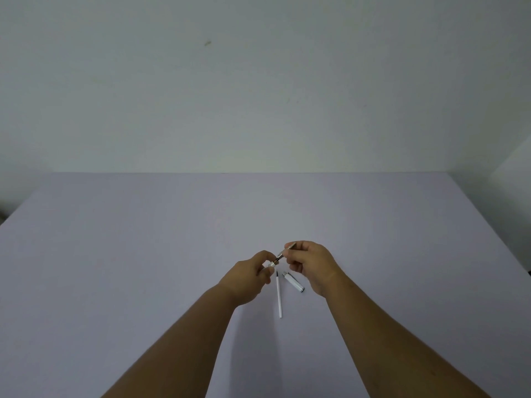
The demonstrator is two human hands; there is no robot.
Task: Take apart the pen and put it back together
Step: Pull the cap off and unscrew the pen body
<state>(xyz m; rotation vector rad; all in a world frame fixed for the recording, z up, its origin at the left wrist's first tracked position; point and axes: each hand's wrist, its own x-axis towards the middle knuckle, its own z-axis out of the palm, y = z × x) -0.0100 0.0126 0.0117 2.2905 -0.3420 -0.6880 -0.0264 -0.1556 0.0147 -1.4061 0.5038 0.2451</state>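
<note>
The pen lies in pieces on the pale lilac table (143, 254). Both hands meet a little above the table's middle, holding a small metal pen part (280, 256) between them. My left hand (248, 278) pinches its lower left end with fingertips, my right hand (311, 264) pinches the upper right end. Just below the hands, a thin white refill (279, 295) with a dark tip lies on the table, pointing away from me. A short white pen barrel piece (293, 281) with a dark end lies beside it, partly under my right hand.
A plain white wall (258, 81) rises behind the table's far edge. The table's left and right edges slant inward toward the back. A dark object shows at the far left edge of view.
</note>
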